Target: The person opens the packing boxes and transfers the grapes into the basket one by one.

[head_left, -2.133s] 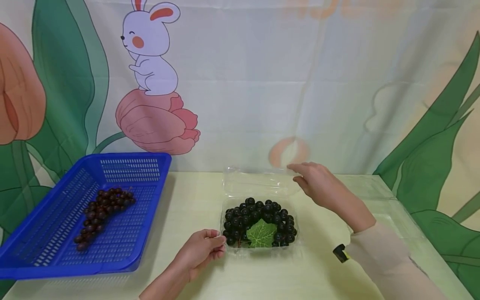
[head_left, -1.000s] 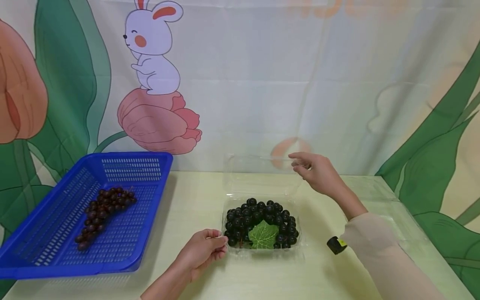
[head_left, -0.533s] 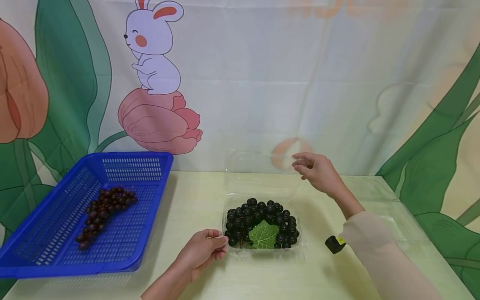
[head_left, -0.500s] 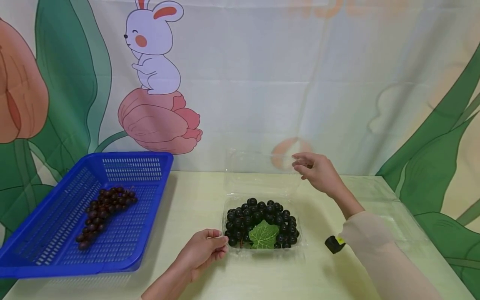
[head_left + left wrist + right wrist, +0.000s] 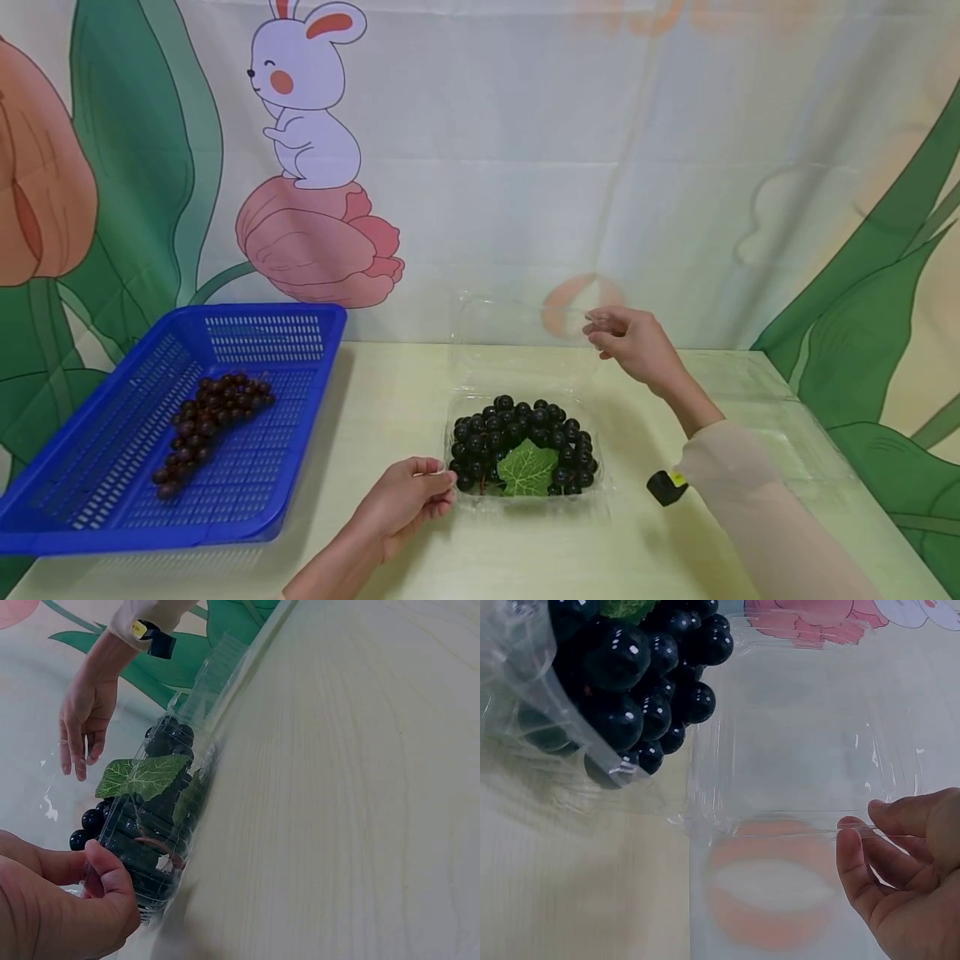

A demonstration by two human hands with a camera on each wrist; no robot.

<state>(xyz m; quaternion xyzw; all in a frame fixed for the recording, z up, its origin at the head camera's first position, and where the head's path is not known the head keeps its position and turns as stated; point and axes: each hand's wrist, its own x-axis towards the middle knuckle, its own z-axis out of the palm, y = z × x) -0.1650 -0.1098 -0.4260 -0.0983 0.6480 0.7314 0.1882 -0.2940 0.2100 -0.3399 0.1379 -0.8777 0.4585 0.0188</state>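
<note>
A clear plastic clamshell box (image 5: pixel 540 503) stands on the table, filled with a bunch of black grapes (image 5: pixel 480 442) and a green leaf (image 5: pixel 527 468) at its front. My left hand (image 5: pixel 408 500) pinches the box's rim at the near left corner between thumb and fingers; the left wrist view shows this grip close up. Hinged at the back, the see-through lid (image 5: pixel 517 333) is tilted up. At the lid's right side my right hand (image 5: pixel 636 346) pinches its edge, thumb (image 5: pixel 892 815) on one side and fingertips on the other.
On the left stands a blue slotted basket (image 5: pixel 303 433) holding a bunch of dark red grapes (image 5: pixel 198 433). Clear plastic containers (image 5: pixel 780 446) lie at the table's right. A printed rabbit-and-tulip cloth (image 5: pixel 480 167) hangs right behind the table.
The lid has swung upward from leaning low at the back, with my right hand rising a little along with it. My left hand keeps its place at the box's corner.
</note>
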